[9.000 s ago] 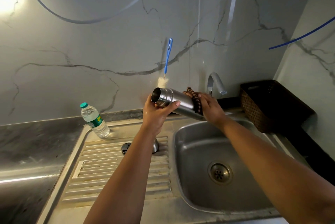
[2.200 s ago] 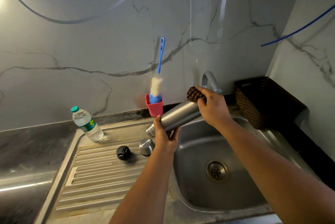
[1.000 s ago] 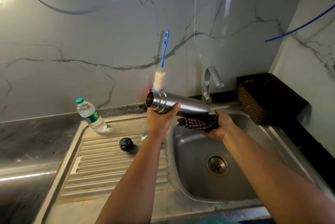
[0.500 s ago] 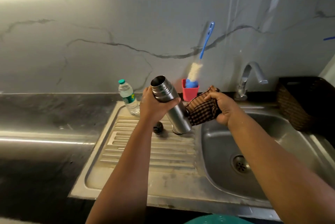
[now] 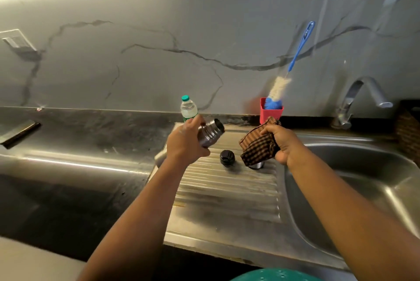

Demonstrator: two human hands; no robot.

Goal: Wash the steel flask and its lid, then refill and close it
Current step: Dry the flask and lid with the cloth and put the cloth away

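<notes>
My left hand (image 5: 185, 143) grips the steel flask (image 5: 210, 134) near its open neck. The flask is tilted, its mouth pointing up and to the right, and its base shows blurred left of my wrist. My right hand (image 5: 281, 142) holds a bunched brown checked cloth (image 5: 258, 147) just right of the flask, apart from it. On the ribbed draining board (image 5: 227, 192) lies the black inner stopper (image 5: 227, 157). The steel cap (image 5: 256, 165) stands beside it, mostly hidden under the cloth.
A small plastic water bottle (image 5: 188, 108) stands behind the flask. A red cup (image 5: 271, 110) holds a blue-handled bottle brush (image 5: 293, 62). The tap (image 5: 361, 96) and sink basin (image 5: 354, 178) are on the right, a dark basket (image 5: 409, 130) beyond. Dark counter extends left.
My left hand has swung the flask left and tipped it further over the draining board, away from the cloth. The view has turned left. My right hand still holds the cloth.
</notes>
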